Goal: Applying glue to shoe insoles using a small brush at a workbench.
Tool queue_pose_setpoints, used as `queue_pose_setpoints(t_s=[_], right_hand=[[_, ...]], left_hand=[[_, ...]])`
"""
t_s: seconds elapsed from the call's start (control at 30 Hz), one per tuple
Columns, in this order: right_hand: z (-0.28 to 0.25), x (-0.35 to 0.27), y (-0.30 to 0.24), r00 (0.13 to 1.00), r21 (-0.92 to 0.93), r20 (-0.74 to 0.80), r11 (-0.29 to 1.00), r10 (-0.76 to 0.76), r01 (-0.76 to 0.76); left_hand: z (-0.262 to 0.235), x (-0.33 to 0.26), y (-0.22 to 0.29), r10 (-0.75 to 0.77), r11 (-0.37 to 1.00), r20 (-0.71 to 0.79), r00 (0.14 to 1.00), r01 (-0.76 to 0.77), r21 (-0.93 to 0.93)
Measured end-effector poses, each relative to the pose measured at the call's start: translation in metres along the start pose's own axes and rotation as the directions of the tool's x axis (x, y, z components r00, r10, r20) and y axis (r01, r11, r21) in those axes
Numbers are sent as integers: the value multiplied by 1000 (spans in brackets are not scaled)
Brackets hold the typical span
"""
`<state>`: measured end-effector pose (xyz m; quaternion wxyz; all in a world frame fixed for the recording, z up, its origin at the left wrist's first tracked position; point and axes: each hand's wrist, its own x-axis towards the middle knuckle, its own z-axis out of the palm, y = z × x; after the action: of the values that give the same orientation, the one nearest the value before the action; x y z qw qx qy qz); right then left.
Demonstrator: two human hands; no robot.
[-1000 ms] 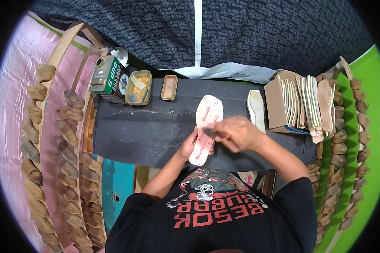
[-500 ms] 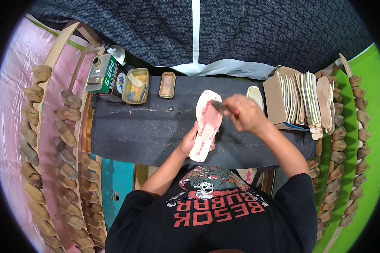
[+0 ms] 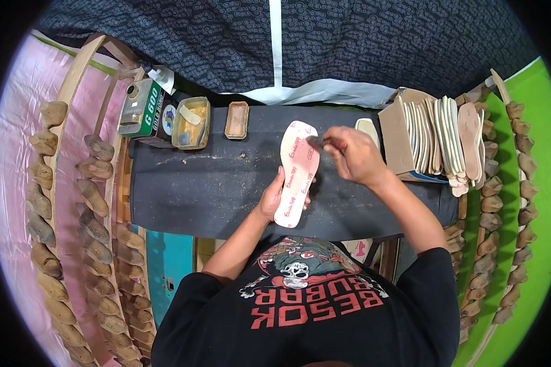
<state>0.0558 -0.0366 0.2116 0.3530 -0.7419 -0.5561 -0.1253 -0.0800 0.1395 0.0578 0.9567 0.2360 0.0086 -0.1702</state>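
A pale insole with red printing is tilted slightly over the dark tabletop, its wide end pointing away from me. My left hand grips it near the narrow end, with the thumb at the left edge and fingertips showing at the right edge. My right hand is closed around a small dark tool, whose tip lies over the wide end of the insole, near its right edge. The tool's exact kind is blurred, and I cannot tell whether its tip touches the surface.
At the far left stand a green-and-white metal can and a tub of yellowish stuff with a spatula. Beside them sits a small tray. On the right, a cardboard box holds several insoles. Racks of wooden shoe lasts flank the table.
The whole view has shifted slightly. My right hand has turned a little, with the dark tool still over the insole's wide end. My left hand keeps its hold.
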Motion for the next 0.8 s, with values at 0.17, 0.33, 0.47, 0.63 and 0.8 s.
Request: queue_pose_setpoints(t_s=[0.17, 0.33, 0.47, 0.63, 0.8], right_hand=[[16, -15, -9, 993, -12, 53, 995, -102, 103], [43, -42, -59, 967, 175, 216, 980, -131, 93], [36, -35, -55, 956, 196, 272, 979, -113, 60], [21, -1, 5, 1000, -45, 10, 999, -9, 10], [16, 3, 4, 995, -93, 92, 994, -49, 58]], left_hand=[[-5, 9, -6, 34, 995, -99, 994, -24, 97], [-2, 19, 6, 251, 955, -279, 927, -190, 228], [-6, 16, 9, 217, 969, -213, 953, -184, 165], [4, 18, -3, 160, 982, -186, 969, -138, 130], [11, 17, -5, 164, 984, -171, 972, -147, 103]])
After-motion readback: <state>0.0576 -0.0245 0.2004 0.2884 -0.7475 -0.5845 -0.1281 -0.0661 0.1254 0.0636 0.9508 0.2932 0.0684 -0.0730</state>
